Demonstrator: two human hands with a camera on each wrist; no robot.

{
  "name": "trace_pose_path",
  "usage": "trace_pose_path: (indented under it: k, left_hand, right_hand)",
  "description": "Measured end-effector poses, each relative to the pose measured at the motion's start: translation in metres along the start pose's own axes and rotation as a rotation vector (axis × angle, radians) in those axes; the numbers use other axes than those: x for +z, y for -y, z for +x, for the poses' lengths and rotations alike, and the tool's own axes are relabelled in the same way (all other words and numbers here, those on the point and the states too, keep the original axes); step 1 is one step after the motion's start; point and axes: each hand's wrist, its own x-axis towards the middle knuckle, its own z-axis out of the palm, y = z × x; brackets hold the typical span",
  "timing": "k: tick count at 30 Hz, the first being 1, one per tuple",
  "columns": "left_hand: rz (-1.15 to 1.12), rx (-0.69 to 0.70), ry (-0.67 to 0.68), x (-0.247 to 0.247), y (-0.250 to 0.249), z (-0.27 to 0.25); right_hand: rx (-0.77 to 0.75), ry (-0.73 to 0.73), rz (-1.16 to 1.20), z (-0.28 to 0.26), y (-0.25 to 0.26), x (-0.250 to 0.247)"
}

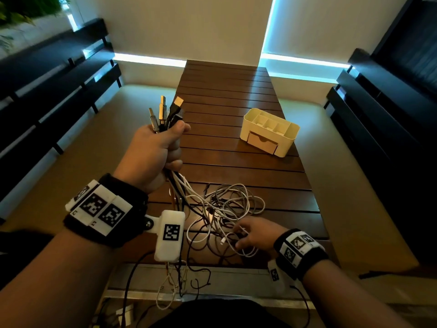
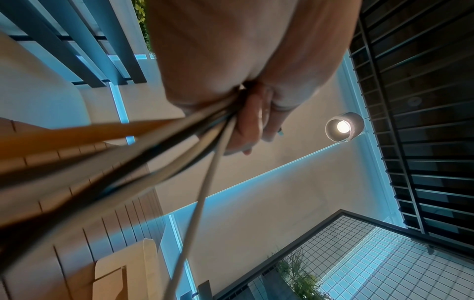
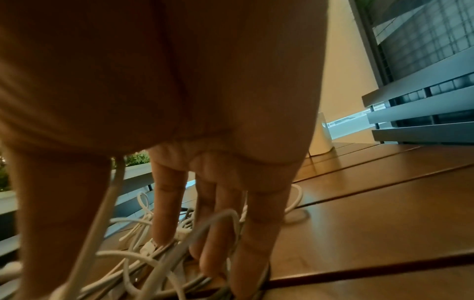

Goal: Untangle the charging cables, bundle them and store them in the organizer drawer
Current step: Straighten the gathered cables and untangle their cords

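My left hand (image 1: 163, 147) is raised above the table's left edge and grips a bunch of cable ends, with USB plugs (image 1: 165, 110) sticking up out of the fist. In the left wrist view its curled fingers (image 2: 256, 125) clamp the cords (image 2: 153, 154). From the fist the cords hang down into a black and white tangle of cables (image 1: 224, 207) on the table. My right hand (image 1: 248, 235) lies in the near part of the tangle. Its fingers (image 3: 166, 213) are straight and spread among white cords (image 3: 143, 255). The cream organizer (image 1: 269, 131) stands further back on the right, its drawer (image 1: 262, 142) closed.
The slatted wooden table (image 1: 236, 91) runs away from me. Dark benches stand along the left (image 1: 47, 95) and the right (image 1: 378, 110). Some cable ends (image 1: 175, 287) dangle over the table's near edge. The organizer's white wall (image 3: 320, 138) shows past my right hand.
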Motion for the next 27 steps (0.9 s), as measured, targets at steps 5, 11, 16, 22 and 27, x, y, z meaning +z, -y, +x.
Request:
trace_pose_path:
  k: [5, 11, 16, 22, 27]
  left_hand:
    - [0.004, -0.005, -0.024, -0.009, 0.001, 0.003]
    - [0.002, -0.004, -0.033, -0.011, 0.001, 0.005]
    - [0.043, -0.008, -0.021, -0.008, 0.005, 0.005]
    - [0.052, -0.025, -0.023, -0.009, 0.014, 0.001]
    - [0.004, -0.064, 0.059, 0.0, 0.034, -0.007]
  right_hand:
    - [-0.019, -0.11, 0.168, -0.002, 0.001, -0.004]
    - [-0.018, 0.372, 0.522, -0.019, 0.011, -0.008]
    - [0.022, 0.295, -0.083, -0.022, 0.027, -0.001]
    - [-0.131, -0.025, -0.003, -0.031, 0.041, -0.026]
    - [-0.434, -0.151, 0.319, -0.039, 0.077, -0.035]
